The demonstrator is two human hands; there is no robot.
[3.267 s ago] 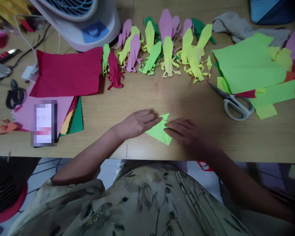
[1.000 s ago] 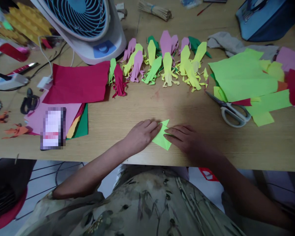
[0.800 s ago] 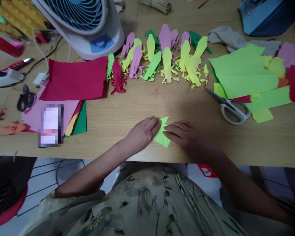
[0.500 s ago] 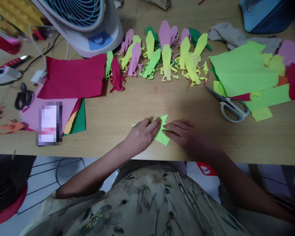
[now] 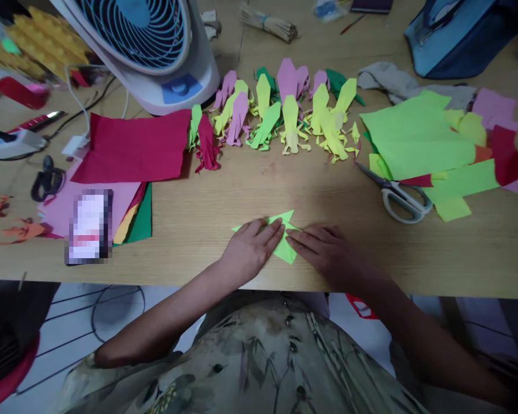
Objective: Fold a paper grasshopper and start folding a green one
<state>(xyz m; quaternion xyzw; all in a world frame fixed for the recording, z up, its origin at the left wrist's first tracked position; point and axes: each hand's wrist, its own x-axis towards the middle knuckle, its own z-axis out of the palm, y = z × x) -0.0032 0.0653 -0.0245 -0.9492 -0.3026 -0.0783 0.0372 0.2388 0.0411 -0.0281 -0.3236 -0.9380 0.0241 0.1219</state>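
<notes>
A small light-green sheet of paper (image 5: pixel 286 249), folded with pointed corners, lies flat on the table near its front edge. My left hand (image 5: pixel 249 248) rests across its left part, the bent fingers together and pressing it down near the middle. From the right, my right hand (image 5: pixel 324 253) has its closed fingers on the paper's right edge, the tips almost touching the left fingertips. Both hands cover part of the folds, and the thumbs are hard to see.
Several folded paper squids (image 5: pixel 290 118) stand in a row behind. Scissors (image 5: pixel 404 201) lie at right beside green paper sheets (image 5: pixel 414 135). On the left are a red sheet (image 5: pixel 136 146), a phone (image 5: pixel 89 227) and a black tape-like loop (image 5: pixel 47 179). A fan (image 5: pixel 176 86) stands at the back left.
The head view has tilted up slightly, so everything sits lower in the picture. Both hands stay on the green paper, with the right fingers shifted only a little at its edge.
</notes>
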